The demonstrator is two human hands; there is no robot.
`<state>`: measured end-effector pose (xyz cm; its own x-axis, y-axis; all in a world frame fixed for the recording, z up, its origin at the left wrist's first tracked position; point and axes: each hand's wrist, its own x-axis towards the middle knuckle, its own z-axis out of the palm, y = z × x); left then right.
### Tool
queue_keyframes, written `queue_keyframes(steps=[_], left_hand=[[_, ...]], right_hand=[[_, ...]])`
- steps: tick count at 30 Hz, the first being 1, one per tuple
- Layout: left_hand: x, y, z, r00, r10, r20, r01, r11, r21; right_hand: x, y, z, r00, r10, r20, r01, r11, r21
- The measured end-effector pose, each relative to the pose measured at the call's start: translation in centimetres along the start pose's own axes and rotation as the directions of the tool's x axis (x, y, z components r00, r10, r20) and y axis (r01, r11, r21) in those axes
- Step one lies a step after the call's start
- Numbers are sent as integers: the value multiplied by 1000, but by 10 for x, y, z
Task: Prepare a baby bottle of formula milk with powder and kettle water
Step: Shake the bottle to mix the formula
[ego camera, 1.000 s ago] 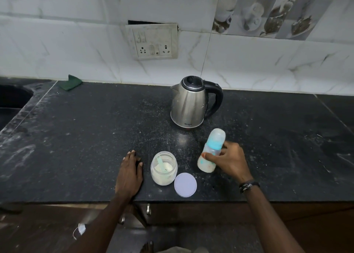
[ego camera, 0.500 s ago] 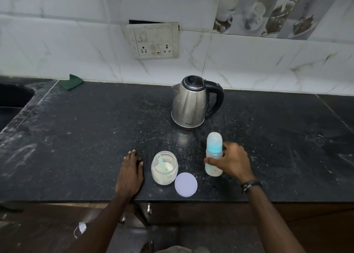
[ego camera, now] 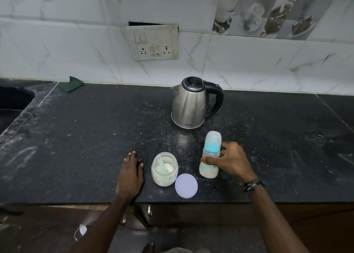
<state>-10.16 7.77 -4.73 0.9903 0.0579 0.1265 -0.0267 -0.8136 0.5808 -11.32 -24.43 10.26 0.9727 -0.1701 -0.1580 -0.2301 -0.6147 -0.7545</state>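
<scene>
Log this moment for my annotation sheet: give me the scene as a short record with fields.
surface: dark counter
right hand: gripping baby bottle, capped, milky liquid inside
left hand: flat on counter, holding nothing
powder jar: open, scoop inside
jar lid: lying beside jar
kettle: behind bottle, lid shut

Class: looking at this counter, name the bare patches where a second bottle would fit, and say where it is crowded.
Free: the wide stretch between the green cloth and the kettle, and the counter right of the kettle. Crowded: the front edge, where left hand, powder jar, lid, bottle and right hand sit close.
</scene>
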Motion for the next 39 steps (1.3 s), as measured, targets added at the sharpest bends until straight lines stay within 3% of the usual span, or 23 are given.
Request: queue_keyframes(steps=[3,5,7,10,12,15,19,22,24,26,28,33,36,39], left_hand=[[1,1,1,1000,-4,10,4,1000,6],[0,1,1,1000,-16,15,16,1000,8],[1,1,0,1000,-8,6,8,1000,7],[0,1,0,1000,-12,9,12,1000,13],[-1,0,1,1000,-13,17,13,1000,16],[1,-1,0,1000,-9,16,9,1000,11],[0,0,0,1000,-7,14,7,1000,6],[1,0,-1,1000,1,7,-1,1000,9],[0,0,0,1000,3,15,-3,1000,13],[0,0,0,1000,15,6,-15,1000,12],[1,0,-1,1000,14,1,-14,1000,9],[0,0,0,1000,17,-1,-17,1000,6],[1,1,-1,1000,11,6,-11,1000,6],[0,1,-1,1000,6,7,-6,1000,1]], right_hand=[[1,1,0,997,-10,-80,12,1000,21],[1,0,-1,997,25,-70,-27,999,-35],[1,4,0,1000,6,-11,-6,1000,24],[2,5,-1,997,5,-83,-3,1000,14],[2,4,-2,998,29,-57,-30,999,-19],[0,9,0,1000,4,0,-4,998,67],[2,8,-1,999,36,2,-36,998,-51],[3,10,-1,998,57,-15,-56,995,88],[6,9,-5,997,54,59,-64,983,174],[7,9,-9,990,56,132,-72,990,120],[6,5,-10,996,80,32,-79,996,-46],[7,7,-13,995,31,91,-33,999,17],[8,4,-14,999,42,-6,-43,995,-94],[10,6,-12,996,39,77,-39,999,-1]])
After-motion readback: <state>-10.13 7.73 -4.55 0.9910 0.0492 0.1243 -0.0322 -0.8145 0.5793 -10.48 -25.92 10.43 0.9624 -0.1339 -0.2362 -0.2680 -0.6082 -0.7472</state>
